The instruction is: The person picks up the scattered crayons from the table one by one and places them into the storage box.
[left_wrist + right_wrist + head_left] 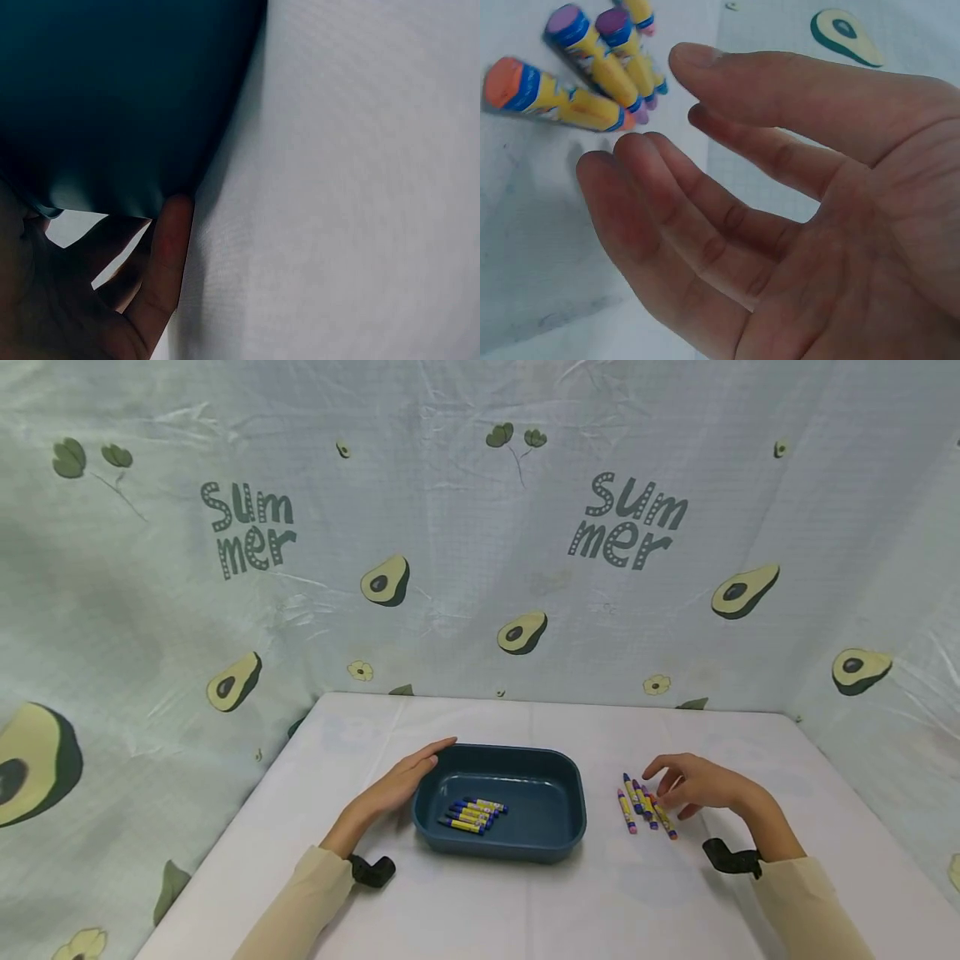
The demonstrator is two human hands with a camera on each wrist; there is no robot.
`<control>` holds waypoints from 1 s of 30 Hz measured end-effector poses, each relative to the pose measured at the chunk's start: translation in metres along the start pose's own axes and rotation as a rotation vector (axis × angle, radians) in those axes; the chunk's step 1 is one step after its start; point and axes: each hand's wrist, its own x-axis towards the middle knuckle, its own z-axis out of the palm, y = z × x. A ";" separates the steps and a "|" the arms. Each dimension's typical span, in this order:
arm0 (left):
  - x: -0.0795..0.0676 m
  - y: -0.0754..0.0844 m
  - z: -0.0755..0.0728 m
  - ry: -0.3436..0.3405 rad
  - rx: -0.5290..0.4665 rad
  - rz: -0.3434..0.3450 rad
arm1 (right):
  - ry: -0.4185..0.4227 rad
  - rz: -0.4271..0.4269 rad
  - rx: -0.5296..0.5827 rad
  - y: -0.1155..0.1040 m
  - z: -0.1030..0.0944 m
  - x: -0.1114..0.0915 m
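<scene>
A dark blue rectangular tray (517, 852) stands on the table, with several blue-ended crayons (467, 825) lying side by side in its left half. My left hand (393, 787) rests against the tray's left end, and in the left wrist view its fingertips touch the blue wall (112, 112). To the right of the tray lies a loose group of crayons (627, 812) in yellow wrappers. My right hand (701, 781) hovers at their right side, fingers loosely bent, holding nothing. The right wrist view shows an orange-ended crayon (562, 97) and purple-ended ones just beyond the fingertips.
A white cloth (577, 902) covers the table. Behind it and along both sides hangs a pale curtain (450, 527) printed with avocados and lettering. Dark wrist cameras (731, 858) sit on both wrists, below the beige sleeves' cuffs.
</scene>
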 end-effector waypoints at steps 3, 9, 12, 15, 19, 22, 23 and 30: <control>0.000 -0.001 0.000 0.004 -0.001 -0.006 | -0.001 0.032 0.011 0.005 0.002 0.003; -0.001 -0.001 0.001 0.002 -0.009 -0.012 | 0.005 0.068 0.024 0.011 0.008 0.005; -0.001 -0.001 0.001 0.006 -0.007 -0.010 | 0.010 0.080 0.031 0.013 0.010 0.005; -0.001 -0.002 0.001 0.010 -0.006 -0.009 | 0.019 0.084 0.031 0.014 0.010 0.006; -0.001 -0.002 0.001 0.008 -0.007 -0.003 | 0.036 0.085 0.016 0.016 0.011 0.006; -0.001 -0.002 0.001 0.002 -0.011 0.001 | 0.044 0.083 0.010 0.017 0.012 0.006; -0.001 -0.002 0.001 0.001 -0.011 0.002 | 0.045 0.081 0.012 0.017 0.012 0.006; -0.001 0.000 0.000 0.004 -0.001 0.001 | 0.052 0.103 0.029 0.019 0.010 0.003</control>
